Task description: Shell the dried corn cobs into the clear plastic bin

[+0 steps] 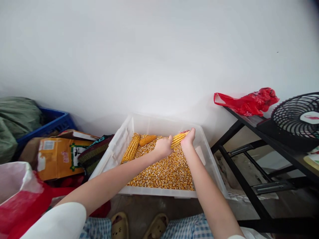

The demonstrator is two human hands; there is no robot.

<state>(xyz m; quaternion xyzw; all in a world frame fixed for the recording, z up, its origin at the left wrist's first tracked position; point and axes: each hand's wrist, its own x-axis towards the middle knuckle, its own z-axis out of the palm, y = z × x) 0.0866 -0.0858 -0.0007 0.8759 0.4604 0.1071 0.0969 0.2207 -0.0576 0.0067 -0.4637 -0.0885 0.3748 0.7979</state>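
An ear of corn (177, 140) with yellow kernels is held between my two hands, above a white plastic bin (159, 191). My left hand (163, 147) is closed at its near left end, thumb up. Around its far right end wrap the fingers of my right hand (188, 137). Loose corn kernels (161, 174) cover the bin's bottom. On them, along the left side, lies a second ear of corn (131, 148), and beside it a shorter, darker orange ear (147, 140).
The bin stands against a white wall (159, 59). To the right, a black metal table (269, 132) bears a red plastic bag (249, 101) and a black fan (297, 114). At left are a cardboard box (59, 157), a blue crate (56, 124) and a red-and-white sack (22, 199).
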